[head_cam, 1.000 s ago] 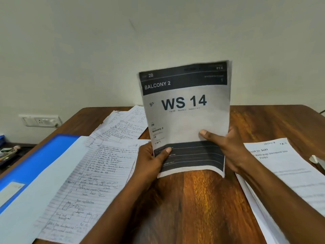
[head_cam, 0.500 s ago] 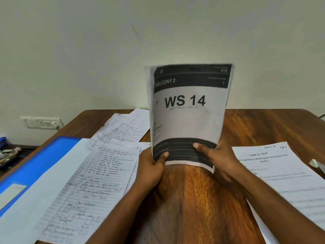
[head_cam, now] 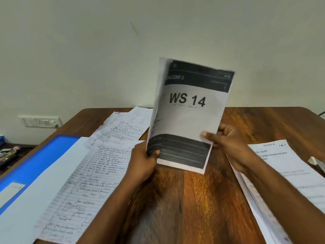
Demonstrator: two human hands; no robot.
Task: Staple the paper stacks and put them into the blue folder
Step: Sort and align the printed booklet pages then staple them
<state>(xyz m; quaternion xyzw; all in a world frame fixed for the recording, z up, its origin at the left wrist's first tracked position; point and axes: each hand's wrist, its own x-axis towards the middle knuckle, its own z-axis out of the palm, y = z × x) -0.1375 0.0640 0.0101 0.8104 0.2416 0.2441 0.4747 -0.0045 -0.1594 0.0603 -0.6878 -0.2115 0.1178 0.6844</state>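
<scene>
Paper stack [head_cam: 189, 118]: printed sheets headed "WS 14" with dark bands top and bottom, held upright above the middle of the wooden surface [head_cam: 184, 199], bottom edge just over the wood, top leaning slightly right; left edge curls toward the camera
Left hand [head_cam: 143, 162]: grips the lower left corner of the paper stack, thumb laid over the front on the dark band, fingers hidden behind
Right hand [head_cam: 228, 145]: pinches the lower right edge of the paper stack, thumb on the front, curled fingers behind the sheets
Blue folder [head_cam: 33, 168]: lies at the left of the surface, running off the near left edge, with a pale label near its lower corner; a plain white sheet [head_cam: 31, 205] overlaps its right side
Handwritten pages [head_cam: 91, 182]: lined sheets with notes and small diagrams, lying flat beside the white sheet, left of the left forearm; more handwritten sheets [head_cam: 126, 124] fanned out behind them, toward the wall
Printed pages [head_cam: 288, 175]: white typed stack flat at the right of the surface, partly under the right forearm; its small text is too blurred to read
Wall socket [head_cam: 41, 121]: white plate on the wall at far left, just beyond the surface edge
</scene>
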